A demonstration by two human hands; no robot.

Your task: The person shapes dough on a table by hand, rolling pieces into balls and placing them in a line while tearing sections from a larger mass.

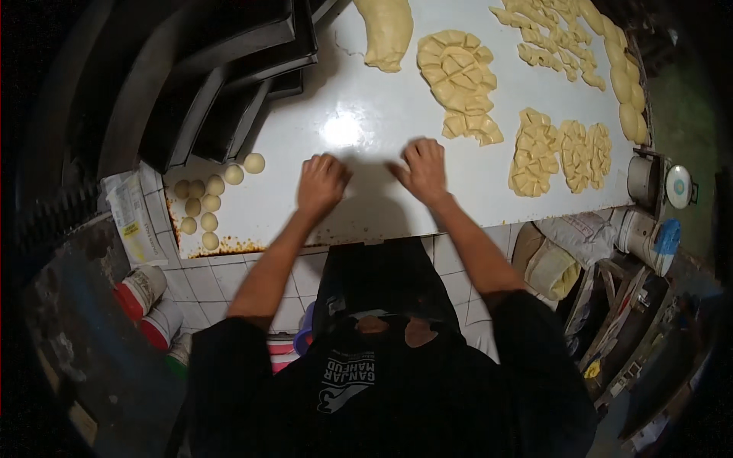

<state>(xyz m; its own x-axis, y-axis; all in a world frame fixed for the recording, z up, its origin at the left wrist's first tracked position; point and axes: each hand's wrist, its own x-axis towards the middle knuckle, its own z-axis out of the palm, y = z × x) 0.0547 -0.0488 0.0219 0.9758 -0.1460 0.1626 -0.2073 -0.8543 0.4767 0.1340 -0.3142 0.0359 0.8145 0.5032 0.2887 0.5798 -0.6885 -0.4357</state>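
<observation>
Both my hands are over the middle of a white tabletop (267, 175). My left hand (322, 183) has its fingers curled under, and its palm side is hidden. Across a short gap, my right hand (424, 168) is also curled, with its thumb side toward the left hand. Whatever either hand may hold cannot be seen. Several small round dough balls (214, 185) sit at the table's left corner. A pile of cut, flattened dough pieces (458, 72) lies beyond my right hand. To the right are more clusters of dough pieces (534, 153).
A thick dough log (385, 30) lies at the far side. Dough strips (550, 34) and a row of plump dough pieces (622, 76) line the far right. Black baking pans (221, 114) are stacked at the left. Buckets (160, 324) stand below the table; a pot (640, 179) is at the right.
</observation>
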